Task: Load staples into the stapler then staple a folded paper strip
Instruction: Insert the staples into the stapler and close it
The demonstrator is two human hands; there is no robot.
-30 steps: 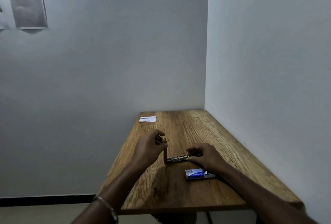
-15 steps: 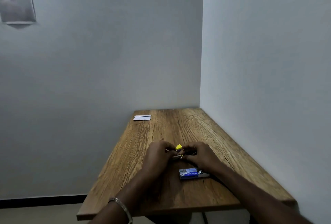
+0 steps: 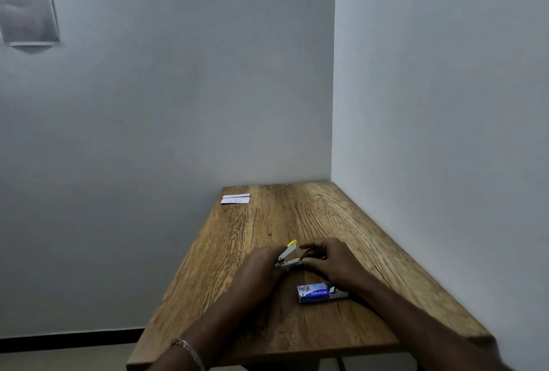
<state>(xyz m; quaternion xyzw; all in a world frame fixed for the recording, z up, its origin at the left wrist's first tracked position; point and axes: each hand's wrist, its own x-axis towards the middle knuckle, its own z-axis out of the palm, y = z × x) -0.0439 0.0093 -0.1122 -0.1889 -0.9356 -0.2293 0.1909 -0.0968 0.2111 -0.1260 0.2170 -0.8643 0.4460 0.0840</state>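
Observation:
A small metal stapler (image 3: pixel 287 257) with a yellow tip lies on the wooden table (image 3: pixel 267 222), its top arm lifted at a slant. My left hand (image 3: pixel 258 272) grips its hinge end. My right hand (image 3: pixel 329 260) holds the base at the other end, fingers curled over it. A blue staple box (image 3: pixel 313 293) lies just in front of my right wrist, with its inner tray pulled out to the right. A folded white paper strip (image 3: pixel 235 199) rests at the far left corner of the table.
The table stands in a corner, with a wall along its right side and another behind it. Its left and near edges are free. A sheet of paper (image 3: pixel 28 14) hangs on the left wall.
The stapler's top arm stood upright a second ago and has swung down to a low slant. My left hand moved in toward my right hand.

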